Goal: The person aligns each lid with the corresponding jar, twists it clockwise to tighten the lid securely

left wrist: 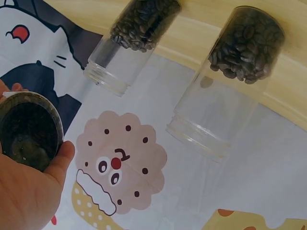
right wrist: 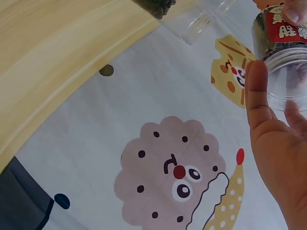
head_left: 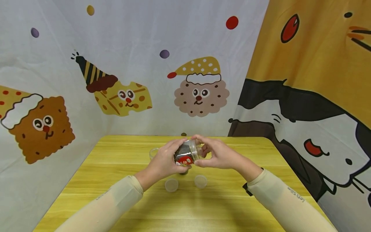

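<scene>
A clear jar (head_left: pixel 185 153) with dark contents and a red label is held tilted above the table, its ridged clear end toward the right. My left hand (head_left: pixel 165 158) grips its body, and the left wrist view shows the thumb and palm (left wrist: pixel 29 191) around the jar's round base. My right hand (head_left: pixel 220 153) holds the ridged end between thumb and fingers. In the right wrist view the jar (right wrist: pixel 268 38) shows its red label and clear end; whether a cap covers it I cannot tell. Two translucent round lids (head_left: pixel 171 185) lie on the table below.
Two clear jars, a nearer one (left wrist: pixel 247 48) and another (left wrist: pixel 144 26), stand partly filled with dark coffee beans. A glass rim (head_left: pixel 153 152) shows behind my left hand. The wooden table (head_left: pixel 121 187) ends at a cartoon-print curtain (head_left: pixel 145 38).
</scene>
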{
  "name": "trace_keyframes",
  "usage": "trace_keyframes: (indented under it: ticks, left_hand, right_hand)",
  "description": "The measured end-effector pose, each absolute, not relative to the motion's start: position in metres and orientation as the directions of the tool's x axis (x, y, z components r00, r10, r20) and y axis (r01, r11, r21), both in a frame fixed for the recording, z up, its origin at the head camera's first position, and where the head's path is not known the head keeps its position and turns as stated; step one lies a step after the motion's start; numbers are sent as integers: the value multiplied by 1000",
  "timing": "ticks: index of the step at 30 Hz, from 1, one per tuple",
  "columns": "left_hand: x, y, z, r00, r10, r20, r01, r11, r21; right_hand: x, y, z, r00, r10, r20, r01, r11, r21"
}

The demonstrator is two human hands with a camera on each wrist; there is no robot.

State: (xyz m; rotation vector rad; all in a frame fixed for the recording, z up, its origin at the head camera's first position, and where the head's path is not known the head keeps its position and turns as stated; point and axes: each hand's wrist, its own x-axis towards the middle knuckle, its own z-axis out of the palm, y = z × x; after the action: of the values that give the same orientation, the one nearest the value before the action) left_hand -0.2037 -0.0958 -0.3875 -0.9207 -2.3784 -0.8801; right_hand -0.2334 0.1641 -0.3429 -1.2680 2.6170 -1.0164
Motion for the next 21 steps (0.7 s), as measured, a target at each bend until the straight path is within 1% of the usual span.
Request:
trace_keyframes:
  ticks: [6, 9, 13, 21]
  left_hand:
    - [-205, -96, -386, -663, 426, 615, 725, 568, 389]
    - [-206, -97, -385, -668, 428, 608, 721, 572, 390]
    - [-204, -97, -384, -679, 429, 595, 712, 581, 394]
    - [-203, -97, -384, -693, 425, 582, 700, 591, 402]
  right_hand:
    - [-233, 167, -344, -645, -723, 248, -702, 432, -566]
    - [-233, 169, -345, -618, -738, 272, -725, 401, -560]
    - [-234, 170, -344, -593, -748, 298, -732, 346, -587]
    - [-234, 170, -342, -623, -728, 287, -712, 376, -594]
